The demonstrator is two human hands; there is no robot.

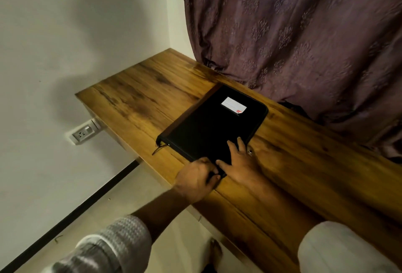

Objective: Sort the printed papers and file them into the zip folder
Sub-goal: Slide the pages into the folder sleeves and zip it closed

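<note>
While flat — one zip folder (208, 129); left hand (195, 179), right hand (241, 161) on it.

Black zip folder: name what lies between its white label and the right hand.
Head view: only bare cover of the black zip folder lies between the white label and the right hand.

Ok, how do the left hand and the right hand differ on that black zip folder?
The left hand curls its fingers round the zip folder's near corner, while the right hand lies flat on the cover, fingers spread. The right hand wears a ring; none shows on the left hand. Both touch the folder's near end.
</note>
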